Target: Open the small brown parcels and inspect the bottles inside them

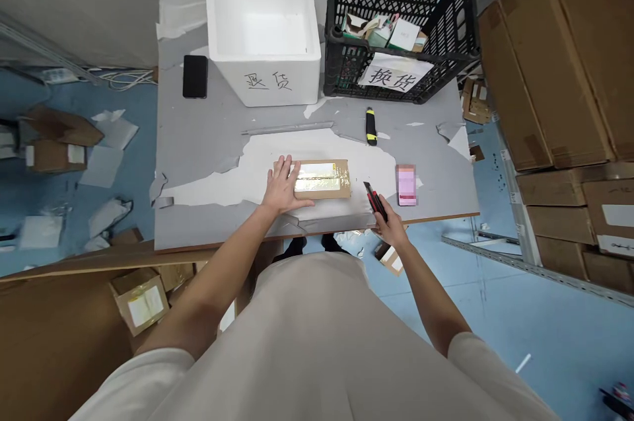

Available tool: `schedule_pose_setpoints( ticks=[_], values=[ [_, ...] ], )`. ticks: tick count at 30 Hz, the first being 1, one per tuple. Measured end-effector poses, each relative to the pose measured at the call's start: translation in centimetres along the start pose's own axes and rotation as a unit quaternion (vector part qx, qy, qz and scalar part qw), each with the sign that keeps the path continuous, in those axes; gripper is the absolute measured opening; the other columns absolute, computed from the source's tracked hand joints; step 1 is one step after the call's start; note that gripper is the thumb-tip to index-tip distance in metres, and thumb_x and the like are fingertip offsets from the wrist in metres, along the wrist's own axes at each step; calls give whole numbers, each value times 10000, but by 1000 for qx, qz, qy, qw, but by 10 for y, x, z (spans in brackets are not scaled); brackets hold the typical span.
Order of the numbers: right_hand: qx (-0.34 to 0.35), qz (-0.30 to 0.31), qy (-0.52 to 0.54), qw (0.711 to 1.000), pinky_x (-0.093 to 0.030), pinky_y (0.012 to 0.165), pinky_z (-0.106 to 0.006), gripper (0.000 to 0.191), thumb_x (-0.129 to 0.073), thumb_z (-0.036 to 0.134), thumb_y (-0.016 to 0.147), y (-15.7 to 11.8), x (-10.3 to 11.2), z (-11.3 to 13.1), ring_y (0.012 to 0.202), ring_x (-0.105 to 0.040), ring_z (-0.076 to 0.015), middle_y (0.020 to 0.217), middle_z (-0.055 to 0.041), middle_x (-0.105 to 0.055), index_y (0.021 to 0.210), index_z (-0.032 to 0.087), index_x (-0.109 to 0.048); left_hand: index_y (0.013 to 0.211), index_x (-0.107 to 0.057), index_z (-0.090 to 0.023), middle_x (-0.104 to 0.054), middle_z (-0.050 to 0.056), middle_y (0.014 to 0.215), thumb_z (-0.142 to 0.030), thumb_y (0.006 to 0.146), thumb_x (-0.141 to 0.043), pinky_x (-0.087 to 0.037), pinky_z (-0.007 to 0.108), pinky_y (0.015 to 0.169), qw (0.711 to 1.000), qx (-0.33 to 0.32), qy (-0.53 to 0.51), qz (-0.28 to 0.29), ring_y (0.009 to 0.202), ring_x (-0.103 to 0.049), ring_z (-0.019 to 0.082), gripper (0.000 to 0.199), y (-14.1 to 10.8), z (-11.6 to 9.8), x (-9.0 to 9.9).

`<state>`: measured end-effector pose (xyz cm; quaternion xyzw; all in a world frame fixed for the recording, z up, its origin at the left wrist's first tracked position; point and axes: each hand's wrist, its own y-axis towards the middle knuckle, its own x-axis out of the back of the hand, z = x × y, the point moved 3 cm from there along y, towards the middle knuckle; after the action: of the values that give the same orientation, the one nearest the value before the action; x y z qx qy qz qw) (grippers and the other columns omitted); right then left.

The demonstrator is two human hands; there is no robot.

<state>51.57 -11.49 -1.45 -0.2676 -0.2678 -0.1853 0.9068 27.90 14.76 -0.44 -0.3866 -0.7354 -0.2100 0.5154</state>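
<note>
A small taped cardboard box [323, 179] with a shiny label lies flat on the white torn patch of the grey table [198, 143]. My left hand [282, 191] rests on the box's left end with its fingers spread. To the right of the box, my right hand [391, 226] is wrapped round a black and red utility knife [376, 201], whose tip points up and left, apart from the box. Just right of the knife lies a phone with a pink screen [407, 185]. A black and yellow cutter [371, 127] lies above the box.
A white foam bin [282, 84] and a black crate [341, 71] holding small packages stand at the table's back. A black phone [195, 76] lies at the back left. Cardboard boxes [559, 64] are stacked at the right; an open carton [59, 342] is at the lower left.
</note>
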Motion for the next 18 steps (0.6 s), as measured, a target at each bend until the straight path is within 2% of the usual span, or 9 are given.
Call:
schedule_pose_setpoints(
  ticks=[3, 6, 8, 10, 13, 18],
  values=[
    [-1, -35, -118, 992, -512, 813, -400, 673, -327, 257, 892, 24, -2, 4, 917, -598, -239, 1142, -137, -605, 1537, 184, -147, 1503, -203, -137, -169, 217, 1567, -548, 851, -450, -175, 638, 1088, 1000, -1, -7, -19, 1454, -101, 394, 809, -4, 0, 5],
    [-28, -52, -208, 976, -460, 904, -426, 707, -318, 173, 862, 50, -17, 9, 1081, -533, -273, 1297, -180, -480, 1540, 178, -116, 1427, -369, -149, -300, 204, 1522, -399, 868, -463, -151, 628, 1106, 996, -13, 6, -87, 1438, -196, 370, 619, -11, -3, 7],
    [-53, -56, -258, 963, -421, 940, -444, 693, -312, 155, 862, 64, -31, 8, 1146, -484, -289, 1346, -187, -415, 1534, 203, -150, 1300, -515, -170, -466, 180, 1413, -328, 892, -455, -214, 585, 1107, 992, -39, 14, -122, 1375, -345, 336, 442, -18, -8, 4],
    [-77, -53, -297, 950, -397, 950, -447, 669, -293, 153, 875, 76, -43, 6, 1183, -444, -298, 1358, -181, -384, 1527, 231, -166, 1190, -592, -186, -588, 151, 1265, -267, 921, -416, -337, 514, 1058, 989, -69, 9, -130, 1264, -479, 293, 332, -26, -14, -2],
    [-92, -42, -329, 939, -398, 935, -425, 645, -276, 169, 900, 88, -59, 2, 1180, -433, -292, 1343, -167, -371, 1524, 265, -148, 1206, -585, -164, -620, 155, 1194, -237, 933, -392, -415, 470, 1002, 989, -92, 2, -118, 1190, -530, 281, 342, -37, -22, -11],
    [-79, -32, -338, 937, -432, 888, -446, 627, -282, 185, 901, 97, -76, -1, 1132, -433, -306, 1325, -200, -360, 1518, 216, -175, 1355, -467, -97, -515, 198, 1357, -255, 918, -422, -333, 511, 1093, 990, -114, 9, -80, 1332, -412, 320, 467, -52, -21, -18]
  ],
)
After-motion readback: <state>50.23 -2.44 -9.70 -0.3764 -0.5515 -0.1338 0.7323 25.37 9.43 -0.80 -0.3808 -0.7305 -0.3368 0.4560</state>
